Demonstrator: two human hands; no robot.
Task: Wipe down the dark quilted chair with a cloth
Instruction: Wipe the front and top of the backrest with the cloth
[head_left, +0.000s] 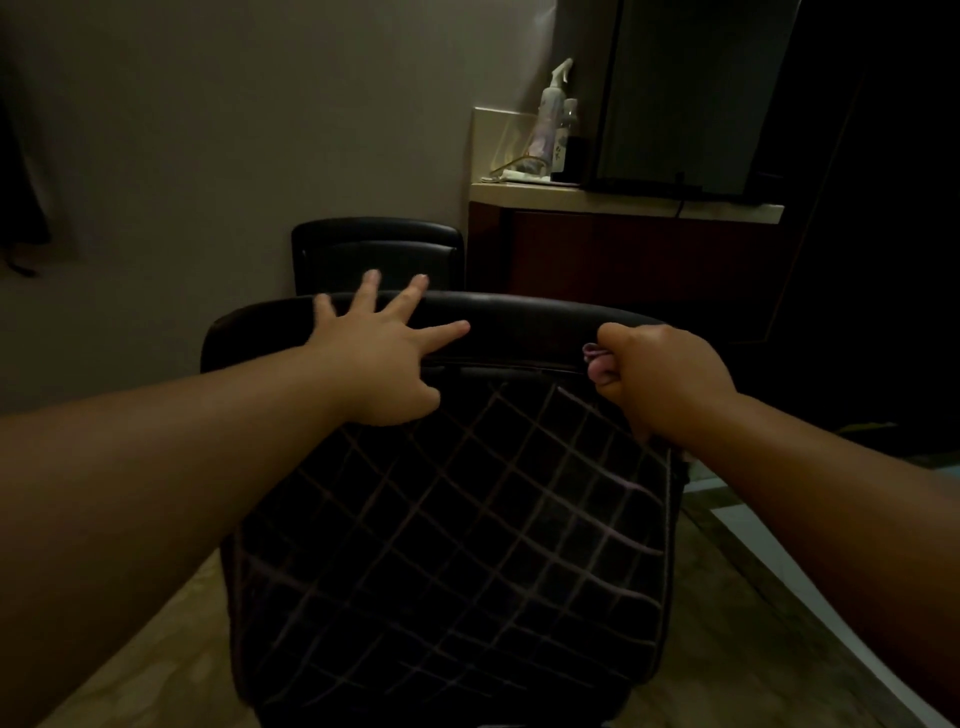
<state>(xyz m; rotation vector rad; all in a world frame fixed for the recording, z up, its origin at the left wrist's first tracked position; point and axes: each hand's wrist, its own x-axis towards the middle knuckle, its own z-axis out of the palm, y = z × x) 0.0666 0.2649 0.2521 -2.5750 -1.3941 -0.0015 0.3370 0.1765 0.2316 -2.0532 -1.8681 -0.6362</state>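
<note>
The dark quilted chair (457, 530) fills the middle of the view, its seat crossed by pale stitched lines and its backrest a smooth black band across the top. My left hand (379, 358) lies flat on the backrest's top left with fingers spread. My right hand (660, 374) is a fist at the backrest's right end. It grips a small pinkish cloth (597, 361), of which only a bunched bit shows between the fingers.
A second black chair (376, 254) stands behind, against the wall. To the right is a wooden counter (623, 200) with a spray bottle (550, 114), smaller bottles and a dark screen (685, 93). Pale floor shows on both sides.
</note>
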